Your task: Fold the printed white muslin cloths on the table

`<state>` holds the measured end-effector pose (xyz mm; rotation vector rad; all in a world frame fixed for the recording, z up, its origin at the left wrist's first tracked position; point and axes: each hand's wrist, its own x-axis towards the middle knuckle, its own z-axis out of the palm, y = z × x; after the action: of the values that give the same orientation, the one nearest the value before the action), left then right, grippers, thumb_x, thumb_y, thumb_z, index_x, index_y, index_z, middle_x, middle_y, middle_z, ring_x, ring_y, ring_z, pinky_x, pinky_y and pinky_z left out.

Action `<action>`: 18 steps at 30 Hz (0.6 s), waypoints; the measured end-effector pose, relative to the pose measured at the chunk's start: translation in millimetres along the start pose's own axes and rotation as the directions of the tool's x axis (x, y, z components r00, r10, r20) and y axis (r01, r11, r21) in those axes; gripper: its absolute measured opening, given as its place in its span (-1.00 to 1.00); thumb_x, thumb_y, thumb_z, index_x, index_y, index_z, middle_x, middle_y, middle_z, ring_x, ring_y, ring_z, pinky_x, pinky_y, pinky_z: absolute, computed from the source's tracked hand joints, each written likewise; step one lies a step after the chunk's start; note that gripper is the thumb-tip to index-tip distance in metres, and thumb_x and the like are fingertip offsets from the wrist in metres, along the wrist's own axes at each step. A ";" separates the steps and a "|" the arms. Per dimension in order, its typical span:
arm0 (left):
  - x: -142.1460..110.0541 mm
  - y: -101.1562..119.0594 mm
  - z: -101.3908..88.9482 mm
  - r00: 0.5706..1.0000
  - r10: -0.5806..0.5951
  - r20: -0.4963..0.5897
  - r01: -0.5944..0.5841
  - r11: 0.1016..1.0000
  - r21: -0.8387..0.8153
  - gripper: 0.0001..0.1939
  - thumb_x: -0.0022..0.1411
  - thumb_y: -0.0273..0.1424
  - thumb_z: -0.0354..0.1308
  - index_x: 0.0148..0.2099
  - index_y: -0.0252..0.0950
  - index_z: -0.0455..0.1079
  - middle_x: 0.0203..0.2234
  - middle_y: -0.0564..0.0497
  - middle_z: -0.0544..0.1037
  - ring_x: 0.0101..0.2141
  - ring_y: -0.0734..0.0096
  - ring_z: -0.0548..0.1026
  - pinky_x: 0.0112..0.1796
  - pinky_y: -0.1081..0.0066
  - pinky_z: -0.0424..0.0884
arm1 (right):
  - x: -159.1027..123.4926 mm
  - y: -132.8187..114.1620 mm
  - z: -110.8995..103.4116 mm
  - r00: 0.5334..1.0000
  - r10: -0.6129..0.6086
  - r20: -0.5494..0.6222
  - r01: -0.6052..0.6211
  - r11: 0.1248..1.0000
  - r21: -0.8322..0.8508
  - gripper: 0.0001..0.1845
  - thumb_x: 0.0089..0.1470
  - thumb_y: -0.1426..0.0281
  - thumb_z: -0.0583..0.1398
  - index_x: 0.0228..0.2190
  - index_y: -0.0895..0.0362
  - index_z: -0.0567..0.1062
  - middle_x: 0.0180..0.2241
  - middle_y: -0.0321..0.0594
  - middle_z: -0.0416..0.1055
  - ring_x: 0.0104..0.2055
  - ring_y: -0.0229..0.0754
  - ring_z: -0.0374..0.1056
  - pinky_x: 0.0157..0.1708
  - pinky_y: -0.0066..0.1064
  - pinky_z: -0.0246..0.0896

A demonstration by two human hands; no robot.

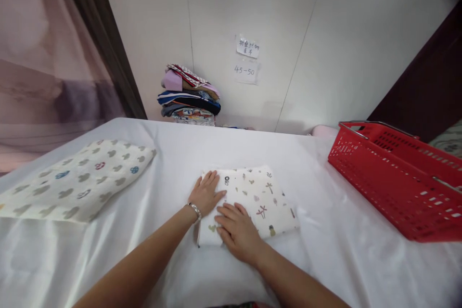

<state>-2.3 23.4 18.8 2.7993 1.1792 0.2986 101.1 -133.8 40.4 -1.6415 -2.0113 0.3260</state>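
A folded white cloth [258, 197] printed with small plants and figures lies on the white sheet [306, 260] in front of me. My left hand [206, 194], with a bracelet at the wrist, rests flat on the cloth's left edge, fingers stretched out. Just to its right, my right hand [236, 232] lies palm down on the cloth's near left corner, fingers together and extended. Neither hand holds anything.
A flat pillow [77, 178] with a grey mushroom-like print lies at the left. A red plastic basket [400, 178] stands at the right. A stack of folded clothes [189, 96] sits against the wall under two paper notes [247, 60]. A curtain hangs at the far left.
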 end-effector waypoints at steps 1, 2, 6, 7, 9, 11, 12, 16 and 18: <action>1.0 -0.5 1.3 1.000 -0.007 0.011 0.007 1.000 0.010 -0.40 0.19 -0.11 -0.13 0.19 -0.31 0.07 0.20 -0.05 0.01 0.20 0.24 -0.08 0.13 0.12 -0.09 | -1.1 -0.4 -1.6 1.000 -0.002 0.017 0.002 1.000 0.008 -0.72 0.12 0.37 0.00 -0.11 -0.01 0.34 0.05 -0.32 0.23 0.14 -0.23 -0.02 0.14 -0.22 -0.27; 1.6 -0.7 1.9 1.000 -0.010 0.019 0.009 1.000 0.018 -0.39 0.19 -0.10 -0.15 0.20 -0.32 0.05 0.21 -0.04 -0.01 0.20 0.24 -0.10 0.13 0.11 -0.11 | -2.4 -0.3 -4.4 0.999 -0.013 0.041 0.012 1.000 0.020 -0.71 0.12 0.36 0.01 -0.10 -0.01 0.34 0.06 -0.32 0.22 0.15 -0.22 -0.02 0.14 -0.22 -0.26; 0.5 0.3 0.8 0.999 -0.013 0.048 0.012 1.000 0.026 -0.37 0.21 -0.07 -0.24 0.23 -0.31 0.00 0.22 -0.01 -0.06 0.21 0.24 -0.14 0.13 0.04 -0.15 | -6.2 14.4 -29.7 0.994 -0.040 0.101 0.036 0.998 0.043 -0.65 0.12 0.30 0.01 -0.04 0.01 0.31 0.10 -0.26 0.17 0.17 -0.21 -0.03 0.13 -0.28 -0.18; 0.0 0.8 0.1 0.998 -0.017 0.053 0.016 1.000 0.025 -0.37 0.22 -0.06 -0.26 0.23 -0.30 -0.01 0.22 0.00 -0.07 0.21 0.24 -0.14 0.13 0.03 -0.16 | -6.3 23.9 -38.3 0.996 -0.004 0.087 0.002 1.000 0.018 -0.63 0.13 0.29 0.00 -0.02 0.02 0.30 0.12 -0.23 0.14 0.18 -0.20 -0.05 0.13 -0.26 -0.18; -0.8 2.1 -1.4 0.998 -0.025 0.061 0.024 0.999 0.023 -0.38 0.22 -0.06 -0.27 0.23 -0.27 -0.02 0.22 0.00 -0.08 0.21 0.24 -0.15 0.13 0.02 -0.17 | -5.8 50.0 -54.5 0.991 0.128 0.047 -0.124 0.990 -0.069 -0.58 0.13 0.28 -0.03 0.03 0.03 0.25 0.17 -0.22 0.04 0.22 -0.14 -0.16 0.15 -0.17 -0.27; -1.1 3.5 -2.8 0.997 -0.033 0.068 0.032 0.999 0.019 -0.38 0.22 -0.07 -0.28 0.24 -0.27 -0.02 0.22 0.01 -0.08 0.21 0.24 -0.16 0.13 0.01 -0.19 | -5.7 81.1 -65.7 0.951 0.310 0.001 -0.307 0.940 -0.152 -0.52 0.11 0.25 -0.02 0.08 0.06 0.20 0.20 -0.20 -0.05 0.25 -0.07 -0.26 0.15 -0.06 -0.37; -1.3 4.3 -3.4 0.997 -0.038 0.073 0.037 0.999 0.016 -0.38 0.22 -0.07 -0.27 0.24 -0.27 -0.03 0.22 0.00 -0.08 0.21 0.24 -0.16 0.13 0.01 -0.19 | -6.1 96.1 -68.7 0.918 0.397 -0.009 -0.393 0.904 -0.168 -0.49 0.09 0.23 -0.01 0.08 0.08 0.19 0.20 -0.17 -0.06 0.25 -0.05 -0.26 0.15 -0.05 -0.36; -1.5 5.7 -4.8 0.996 -0.048 0.077 0.049 0.999 -0.019 -0.39 0.22 -0.08 -0.24 0.23 -0.26 -0.02 0.22 -0.01 -0.06 0.21 0.22 -0.16 0.12 0.00 -0.20 | -9.3 136.4 -68.0 0.889 0.458 0.021 -0.455 0.887 -0.086 -0.39 0.05 0.13 0.01 0.10 0.13 0.17 0.21 -0.18 -0.10 0.25 -0.12 -0.27 0.17 -0.19 -0.28; 0.1 4.0 -5.8 0.995 -0.048 0.086 0.053 0.997 -0.062 -0.41 0.21 -0.08 -0.21 0.22 -0.23 0.02 0.21 0.00 -0.03 0.20 0.23 -0.13 0.12 0.02 -0.19 | -8.8 144.5 -67.1 0.897 0.442 -0.013 -0.443 0.897 -0.006 -0.40 0.04 0.13 0.02 0.07 0.13 0.22 0.21 -0.19 -0.08 0.25 -0.14 -0.24 0.18 -0.24 -0.28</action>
<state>-0.7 20.7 25.0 2.6941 1.1977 0.2086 258.9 -117.2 23.1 -2.0956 -1.6099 0.4666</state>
